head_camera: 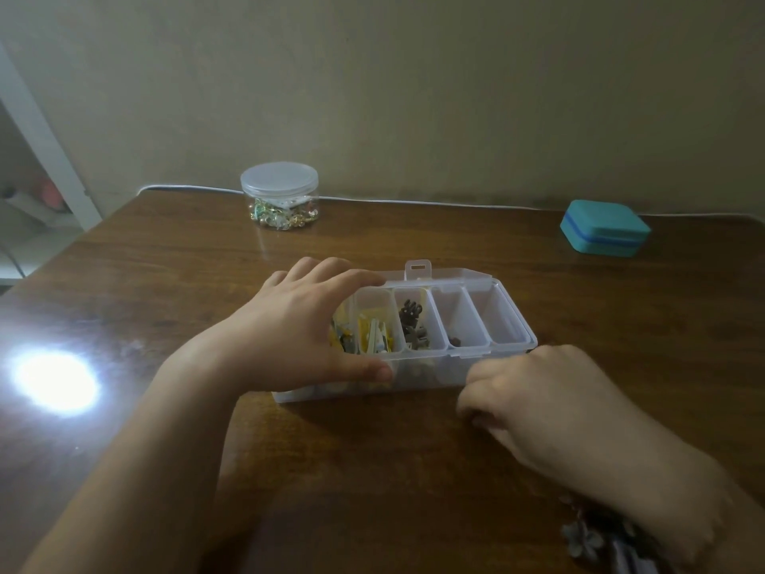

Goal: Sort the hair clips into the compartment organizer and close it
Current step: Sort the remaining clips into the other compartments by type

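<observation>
Nearest, a few loose hair clips (pixel 596 540) are lying on the tabletop (pixel 372 470) under the right forearm, apparently waiting to be sorted. The right hand (pixel 550 395) is curling its fingers just beside the organizer (pixel 414 379); whether it is pinching anything cannot be told. The left hand (pixel 306 329) is gripping the organizer's left end, thumb in front, fingers behind, likely steadying it. The organizer is lying lengthwise left to right, open upward, lid (pixel 447 275) folded back. Beyond are standing a clear jar (pixel 280 196) and a teal case (pixel 604 234).
</observation>
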{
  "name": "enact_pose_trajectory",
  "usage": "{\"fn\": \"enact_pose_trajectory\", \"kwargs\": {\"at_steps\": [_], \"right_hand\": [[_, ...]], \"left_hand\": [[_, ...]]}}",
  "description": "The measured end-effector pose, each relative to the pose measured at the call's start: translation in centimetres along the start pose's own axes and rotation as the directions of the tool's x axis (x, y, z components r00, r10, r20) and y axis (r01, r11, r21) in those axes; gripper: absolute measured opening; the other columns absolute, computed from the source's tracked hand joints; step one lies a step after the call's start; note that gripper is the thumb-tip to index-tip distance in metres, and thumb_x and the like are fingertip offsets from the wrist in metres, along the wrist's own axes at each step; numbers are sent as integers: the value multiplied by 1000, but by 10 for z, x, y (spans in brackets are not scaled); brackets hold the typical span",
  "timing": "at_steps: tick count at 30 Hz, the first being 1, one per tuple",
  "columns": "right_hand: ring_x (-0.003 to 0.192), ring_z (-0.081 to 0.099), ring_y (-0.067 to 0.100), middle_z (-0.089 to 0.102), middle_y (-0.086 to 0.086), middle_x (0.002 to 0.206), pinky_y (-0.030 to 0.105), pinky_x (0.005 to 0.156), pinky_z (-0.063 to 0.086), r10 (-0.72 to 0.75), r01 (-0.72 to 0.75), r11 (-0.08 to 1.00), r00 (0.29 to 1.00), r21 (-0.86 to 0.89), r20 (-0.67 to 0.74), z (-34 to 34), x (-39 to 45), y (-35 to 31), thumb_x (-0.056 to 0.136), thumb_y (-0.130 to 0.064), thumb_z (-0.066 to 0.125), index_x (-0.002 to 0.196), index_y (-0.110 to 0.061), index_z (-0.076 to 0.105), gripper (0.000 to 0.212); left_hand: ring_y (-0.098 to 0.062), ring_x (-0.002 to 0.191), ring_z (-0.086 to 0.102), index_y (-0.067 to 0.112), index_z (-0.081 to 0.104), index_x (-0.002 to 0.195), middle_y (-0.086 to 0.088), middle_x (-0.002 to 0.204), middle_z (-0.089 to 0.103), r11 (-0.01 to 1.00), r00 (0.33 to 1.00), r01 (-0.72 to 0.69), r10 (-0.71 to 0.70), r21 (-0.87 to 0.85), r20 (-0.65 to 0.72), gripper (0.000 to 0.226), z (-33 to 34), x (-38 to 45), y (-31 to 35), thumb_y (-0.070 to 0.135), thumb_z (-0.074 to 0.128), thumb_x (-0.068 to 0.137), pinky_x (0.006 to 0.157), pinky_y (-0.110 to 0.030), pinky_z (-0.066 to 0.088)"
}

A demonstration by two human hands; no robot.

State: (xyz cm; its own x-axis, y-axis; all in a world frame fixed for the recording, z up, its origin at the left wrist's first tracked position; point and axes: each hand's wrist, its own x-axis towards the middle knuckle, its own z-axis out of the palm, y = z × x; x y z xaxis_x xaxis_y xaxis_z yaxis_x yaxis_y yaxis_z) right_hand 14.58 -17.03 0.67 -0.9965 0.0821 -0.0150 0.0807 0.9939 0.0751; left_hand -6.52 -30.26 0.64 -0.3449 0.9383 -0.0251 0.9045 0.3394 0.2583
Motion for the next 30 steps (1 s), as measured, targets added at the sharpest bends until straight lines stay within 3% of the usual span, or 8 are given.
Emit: {"fn": "enact_pose_trajectory", "kwargs": {"at_steps": [4, 7, 12, 15, 18, 22, 27, 30], "right_hand": [[82, 61, -11, 70, -17, 90, 8, 70, 50, 23, 129, 874, 952, 468, -304, -10, -5, 8, 80, -24, 68, 93, -28, 72, 14], [64, 56, -12, 67, -19, 84, 1, 54, 40, 207, 134, 835, 822, 534, -530, -10, 1, 14, 76, -13, 74, 89, -17, 72, 13], [56, 57, 13, 62, -29, 71, 11, 43, 41, 332, 14, 822, 800, 569, -500, -8, 0, 24, 78, -23, 72, 90, -28, 71, 12], [59, 59, 10, 66, -23, 81, 15, 47, 45, 302, -28, 816, 873, 578, -384, -22, -10, 29, 78, -36, 65, 87, -37, 67, 10], [79, 57, -3, 65, -22, 90, 16, 69, 45, 276, -267, 937, 961, 227, -10, -25, -15, 27, 84, -55, 55, 101, -46, 61, 20], [95, 59, 10, 64, -14, 98, 31, 79, 51, 214, -211, 976, 974, -49, 74, -12, -9, 14, 91, -54, 48, 113, -44, 57, 26], [96, 58, 0, 64, -21, 105, 27, 82, 50, 59, -51, 992, 996, 118, -70, -11, -10, 3, 89, -54, 48, 118, -45, 51, 31], [72, 60, -4, 63, -28, 88, 11, 62, 48, 106, -12, 905, 975, 425, -197, -17, -8, 9, 80, -50, 58, 108, -41, 63, 30]], "left_hand": [[-7, 139, 19, 54, 19, 144, 21, 151, 26, 1000, 1000, -4, 4, 3, -8, 103, 0, 0, -1, 96, 37, 52, 113, -40, 22], [-7, 138, 19, 53, 20, 145, 21, 150, 26, 1000, 1000, -4, 4, 3, -6, 104, 0, 0, -1, 96, 37, 52, 113, -40, 23], [-7, 138, 18, 53, 20, 145, 21, 150, 25, 1000, 1000, -1, 1, -5, 0, 104, 0, 0, 0, 96, 37, 52, 113, -40, 22], [-6, 138, 19, 53, 20, 145, 21, 150, 25, 1000, 1000, -1, 1, -4, 0, 103, 0, -1, 0, 95, 38, 52, 113, -40, 23], [-7, 138, 19, 53, 20, 145, 21, 150, 26, 1000, 1000, -2, 2, -2, -3, 104, 0, -1, 0, 96, 38, 52, 114, -40, 23], [-8, 140, 18, 53, 21, 145, 20, 151, 26, 1000, 1000, -2, 2, 0, -6, 105, 0, 0, 0, 96, 37, 51, 114, -41, 22], [-7, 139, 18, 54, 20, 144, 20, 151, 25, 1000, 1000, -1, 1, -3, 2, 102, 0, 0, -1, 96, 38, 53, 114, -41, 22], [-7, 138, 18, 54, 19, 144, 21, 150, 26, 1000, 1000, -4, 4, -3, 2, 102, 0, 0, -2, 95, 39, 53, 113, -40, 22]]}}
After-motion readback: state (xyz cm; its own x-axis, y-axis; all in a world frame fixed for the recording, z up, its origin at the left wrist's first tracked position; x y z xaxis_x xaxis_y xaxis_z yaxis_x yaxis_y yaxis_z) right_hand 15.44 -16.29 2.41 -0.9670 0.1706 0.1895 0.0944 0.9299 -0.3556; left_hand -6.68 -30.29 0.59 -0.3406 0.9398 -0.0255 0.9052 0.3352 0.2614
